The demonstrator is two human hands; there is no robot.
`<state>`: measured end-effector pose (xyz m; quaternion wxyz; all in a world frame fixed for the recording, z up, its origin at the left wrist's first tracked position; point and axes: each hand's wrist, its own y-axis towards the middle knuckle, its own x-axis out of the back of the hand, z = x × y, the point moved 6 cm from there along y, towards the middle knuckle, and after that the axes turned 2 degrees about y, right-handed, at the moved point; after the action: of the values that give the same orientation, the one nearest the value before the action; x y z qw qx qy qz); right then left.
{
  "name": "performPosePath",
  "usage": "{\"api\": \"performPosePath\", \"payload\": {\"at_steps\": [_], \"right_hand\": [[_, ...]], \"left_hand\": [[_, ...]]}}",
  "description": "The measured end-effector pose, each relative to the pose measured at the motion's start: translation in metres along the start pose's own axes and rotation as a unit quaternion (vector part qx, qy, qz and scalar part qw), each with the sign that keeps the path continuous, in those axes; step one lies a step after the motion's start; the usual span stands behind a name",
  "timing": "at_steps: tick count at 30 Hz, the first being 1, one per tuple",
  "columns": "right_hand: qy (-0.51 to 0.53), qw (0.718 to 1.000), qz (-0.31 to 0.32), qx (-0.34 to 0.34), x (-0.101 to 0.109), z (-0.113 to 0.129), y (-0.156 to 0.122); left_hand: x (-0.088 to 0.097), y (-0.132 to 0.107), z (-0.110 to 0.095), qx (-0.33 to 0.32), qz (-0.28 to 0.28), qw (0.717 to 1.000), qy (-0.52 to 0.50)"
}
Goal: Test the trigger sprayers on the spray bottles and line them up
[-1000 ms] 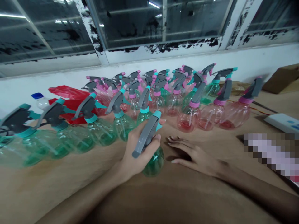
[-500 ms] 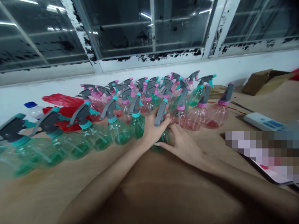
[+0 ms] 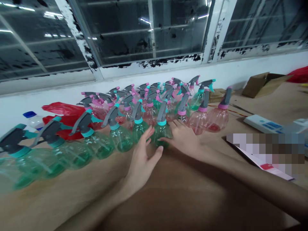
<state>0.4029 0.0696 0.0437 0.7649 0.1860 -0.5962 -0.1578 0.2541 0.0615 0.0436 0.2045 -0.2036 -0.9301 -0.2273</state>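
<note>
The left hand [image 3: 141, 162] is let go, fingers and thumb parted, just in front of a green spray bottle [image 3: 163, 130] that stands upright on the table [image 3: 101, 171], at the right end of the front row of green bottles [image 3: 122, 138]. The right hand [image 3: 185, 136] cups that bottle's right side, thumb across its front, though I cannot tell whether it grips; pink bottles [image 3: 218, 118] stand beyond.

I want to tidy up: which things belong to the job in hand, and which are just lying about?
Likely in use:
green spray bottle, right hand around its side, left hand open nearby
other green spray bottles
pink spray bottles

Seemingly lying about:
red plastic bag
blue-capped bottle
open cardboard box
white device
</note>
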Motion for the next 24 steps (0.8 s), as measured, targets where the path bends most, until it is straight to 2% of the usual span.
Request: {"api": "performPosePath", "payload": {"at_steps": [3, 6, 9, 15, 20, 24], "right_hand": [[-0.014, 1.0, -0.002, -0.02, -0.001, 0.0, 0.009], [-0.025, 0.999, -0.002, -0.036, -0.003, -0.001, 0.016], [-0.035, 0.998, 0.006, -0.044, -0.004, -0.002, 0.022], [-0.039, 0.998, 0.017, -0.047, -0.004, 0.002, 0.024], [-0.034, 0.998, 0.015, -0.044, 0.02, -0.008, 0.006], [0.002, 0.996, -0.032, -0.078, 0.049, -0.042, -0.011]], "left_hand": [[0.003, -0.027, 0.012, 0.038, 0.035, 0.998, 0.031], [0.004, -0.041, 0.024, 0.067, 0.05, 0.996, 0.04], [0.004, -0.043, 0.029, 0.07, 0.05, 0.995, 0.047], [-0.003, -0.034, 0.035, 0.059, 0.048, 0.997, 0.034], [-0.009, -0.023, 0.044, 0.076, 0.044, 0.996, 0.009], [-0.015, -0.013, 0.042, 0.076, 0.051, 0.996, -0.008]]}}
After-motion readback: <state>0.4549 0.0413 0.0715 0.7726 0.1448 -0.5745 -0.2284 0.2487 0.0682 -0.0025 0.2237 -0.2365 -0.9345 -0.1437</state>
